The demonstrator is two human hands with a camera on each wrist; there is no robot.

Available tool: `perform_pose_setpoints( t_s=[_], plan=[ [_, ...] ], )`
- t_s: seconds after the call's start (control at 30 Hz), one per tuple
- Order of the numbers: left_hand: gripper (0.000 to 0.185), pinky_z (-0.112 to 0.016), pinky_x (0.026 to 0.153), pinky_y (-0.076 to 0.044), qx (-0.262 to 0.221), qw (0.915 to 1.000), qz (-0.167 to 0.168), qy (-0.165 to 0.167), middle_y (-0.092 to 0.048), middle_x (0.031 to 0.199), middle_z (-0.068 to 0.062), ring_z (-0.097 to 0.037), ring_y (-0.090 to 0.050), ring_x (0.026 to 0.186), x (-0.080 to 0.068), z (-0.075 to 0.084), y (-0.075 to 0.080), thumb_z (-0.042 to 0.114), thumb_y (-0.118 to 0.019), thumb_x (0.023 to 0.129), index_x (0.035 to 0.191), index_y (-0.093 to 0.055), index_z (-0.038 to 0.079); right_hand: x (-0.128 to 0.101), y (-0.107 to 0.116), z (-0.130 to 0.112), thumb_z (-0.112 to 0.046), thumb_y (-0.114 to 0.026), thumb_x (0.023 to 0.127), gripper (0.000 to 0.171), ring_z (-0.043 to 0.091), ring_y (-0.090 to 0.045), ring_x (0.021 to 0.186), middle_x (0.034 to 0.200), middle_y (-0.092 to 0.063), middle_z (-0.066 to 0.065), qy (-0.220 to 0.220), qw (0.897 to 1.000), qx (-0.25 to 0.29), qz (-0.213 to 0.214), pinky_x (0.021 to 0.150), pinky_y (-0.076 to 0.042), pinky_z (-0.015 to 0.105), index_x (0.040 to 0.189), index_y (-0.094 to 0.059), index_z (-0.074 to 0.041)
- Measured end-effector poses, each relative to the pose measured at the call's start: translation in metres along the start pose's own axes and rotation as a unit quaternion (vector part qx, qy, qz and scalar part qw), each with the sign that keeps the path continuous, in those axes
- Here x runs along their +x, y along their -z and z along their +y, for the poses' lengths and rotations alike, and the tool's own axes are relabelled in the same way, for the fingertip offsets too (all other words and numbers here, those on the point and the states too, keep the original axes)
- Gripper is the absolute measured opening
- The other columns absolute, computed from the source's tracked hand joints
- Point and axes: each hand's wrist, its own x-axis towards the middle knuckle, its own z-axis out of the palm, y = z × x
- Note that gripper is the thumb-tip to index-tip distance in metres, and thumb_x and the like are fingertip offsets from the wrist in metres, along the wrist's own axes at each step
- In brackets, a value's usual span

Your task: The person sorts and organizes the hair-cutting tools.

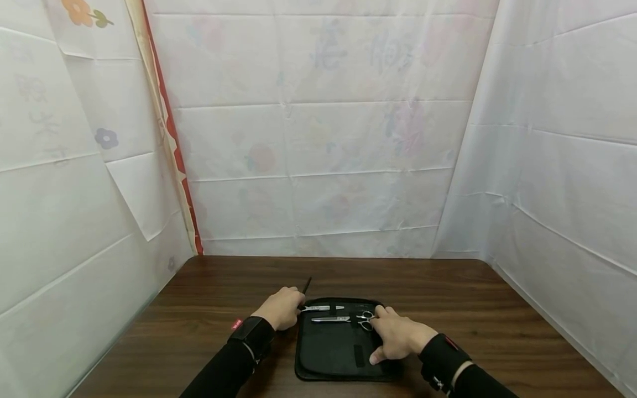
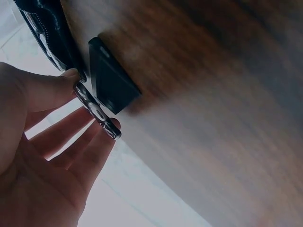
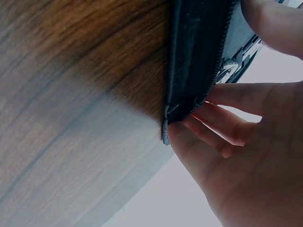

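A black zippered case (image 1: 330, 351) lies on the table with its inner side up. Two pairs of metal scissors lie along its far part. My left hand (image 1: 282, 308) is at the case's far left corner and pinches the shiny metal handle end of the upper scissors (image 1: 317, 308) between thumb and fingers; in the left wrist view this handle (image 2: 97, 109) shows edge-on. The lower scissors (image 1: 330, 319) have their finger rings near my right hand (image 1: 396, 334). That hand rests spread on the case's right side, fingertips at its zippered edge (image 3: 173, 85) and thumb nearer me.
A black, roughly triangular piece (image 2: 109, 78) is on the table beyond the left fingers; the head view shows a thin black piece (image 1: 307, 285) there. Dark brown wood table (image 1: 219, 331) surrounds the case. White sheets (image 1: 318, 138) hang behind and at both sides.
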Motion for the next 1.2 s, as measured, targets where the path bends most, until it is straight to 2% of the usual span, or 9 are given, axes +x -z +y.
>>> perform_pose_setpoints(
  t_s=[0.17,0.8,0.97,1.2],
  plan=[
    [0.014,-0.046,0.086,-0.054,-0.005,1.0000,-0.002,0.000,-0.064,0.105,-0.010,-0.033,-0.061,0.109,-0.001,0.003,0.001,0.003,-0.071,0.094,0.108,-0.073,0.004,0.001,0.000,0.000,-0.045,-0.085,0.080,0.073,0.020,-0.044,0.104,0.118,-0.047,0.003,-0.001,1.000,-0.002,-0.005,0.083,-0.048,0.040,0.135,-0.061,-0.003],
    [0.012,-0.046,0.084,-0.054,-0.011,0.9999,0.004,-0.004,-0.064,0.102,-0.008,-0.033,-0.061,0.107,0.004,0.001,-0.007,0.003,-0.070,0.094,0.104,-0.073,0.005,0.000,0.001,0.000,-0.045,-0.085,0.080,0.072,0.019,-0.041,0.098,0.113,-0.045,0.001,-0.002,1.000,0.006,-0.005,0.079,-0.045,0.038,0.135,-0.062,-0.004],
    [0.017,-0.048,0.088,-0.053,-0.039,0.9992,0.006,-0.005,-0.064,0.106,-0.011,-0.034,-0.062,0.108,0.002,0.001,-0.005,0.002,-0.067,0.094,0.110,-0.072,0.002,-0.002,0.001,0.000,-0.045,-0.085,0.080,0.074,0.019,-0.043,0.101,0.115,-0.045,0.001,-0.004,1.000,0.005,-0.003,0.080,-0.046,0.039,0.136,-0.061,-0.004],
    [0.023,-0.049,0.086,-0.052,-0.091,0.9958,-0.003,-0.006,-0.063,0.105,-0.014,-0.030,-0.062,0.097,-0.002,-0.011,-0.003,-0.001,-0.064,0.091,0.114,-0.070,0.000,0.000,0.001,0.000,-0.045,-0.084,0.081,0.072,0.020,-0.043,0.102,0.117,-0.046,0.003,-0.003,1.000,0.012,-0.007,0.082,-0.046,0.040,0.136,-0.061,-0.004]
  ],
)
